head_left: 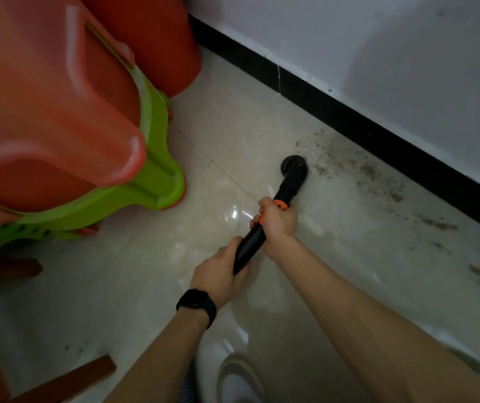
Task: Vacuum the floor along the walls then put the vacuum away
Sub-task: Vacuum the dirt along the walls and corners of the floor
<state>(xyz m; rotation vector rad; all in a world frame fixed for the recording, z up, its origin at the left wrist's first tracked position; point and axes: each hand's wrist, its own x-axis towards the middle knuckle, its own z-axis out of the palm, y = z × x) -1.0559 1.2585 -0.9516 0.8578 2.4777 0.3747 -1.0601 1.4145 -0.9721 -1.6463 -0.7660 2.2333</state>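
Observation:
A black vacuum wand (284,193) with orange trim points away from me across the pale tiled floor (224,126). Its round brush head (294,166) rests on the tiles a short way from the black skirting (349,117) under the white wall. Dark dirt specks (369,173) lie along the skirting, just right of the brush. My right hand (276,222) grips the wand near the orange collar. My left hand (221,274), a black watch on its wrist, holds the wand's lower end. A bit of ribbed hose (188,385) shows at the bottom edge.
Stacked red and green plastic stools (73,141) fill the left side, close to the wand. Brown wooden legs (67,379) stand at the lower left. My white shoe (238,379) is at the bottom. More dirt (477,271) is scattered on the floor at the right.

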